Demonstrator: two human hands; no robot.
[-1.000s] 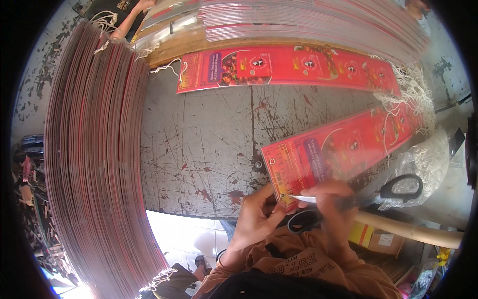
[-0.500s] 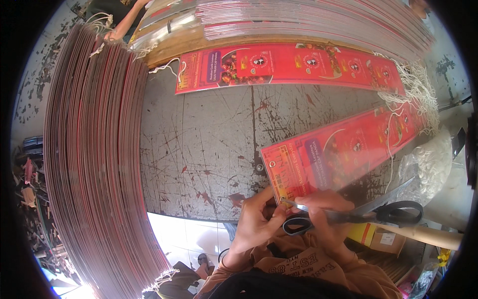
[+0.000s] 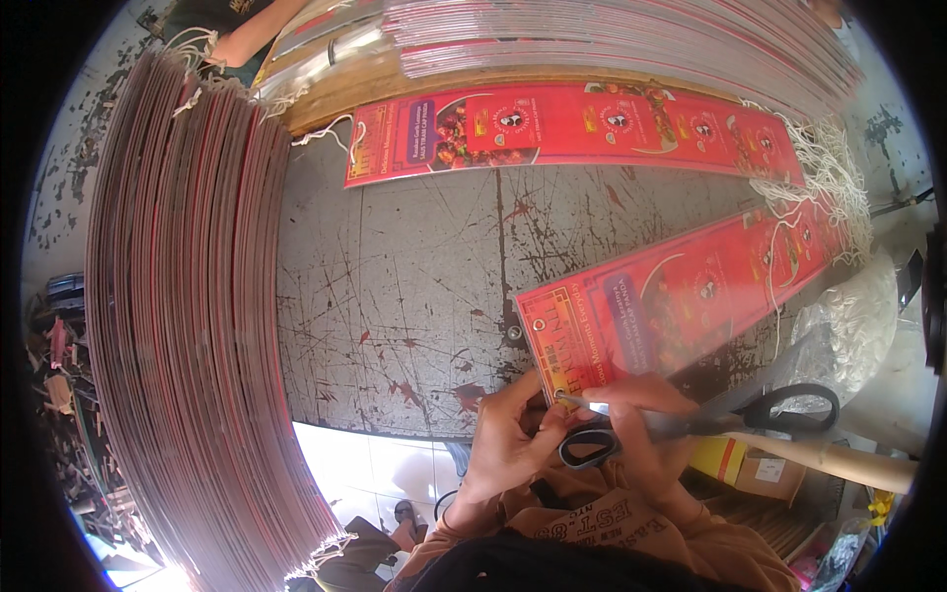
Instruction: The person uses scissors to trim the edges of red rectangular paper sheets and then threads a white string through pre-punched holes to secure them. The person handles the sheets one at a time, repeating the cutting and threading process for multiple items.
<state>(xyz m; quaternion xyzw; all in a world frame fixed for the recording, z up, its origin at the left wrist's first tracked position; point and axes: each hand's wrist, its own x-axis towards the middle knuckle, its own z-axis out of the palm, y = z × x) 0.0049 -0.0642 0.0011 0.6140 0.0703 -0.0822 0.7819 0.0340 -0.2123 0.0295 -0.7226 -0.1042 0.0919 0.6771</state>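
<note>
Centrally, the scratched grey table (image 3: 414, 257) bears a slanting red panel (image 3: 671, 308), its near corner clamped in the left hand (image 3: 508, 434). The right hand (image 3: 646, 422) grips black-handled scissors (image 3: 764, 423) and pinches a slender pointed piece (image 3: 597, 407), kind unclear, its tip at that corner's eyelet (image 3: 560, 395).
</note>
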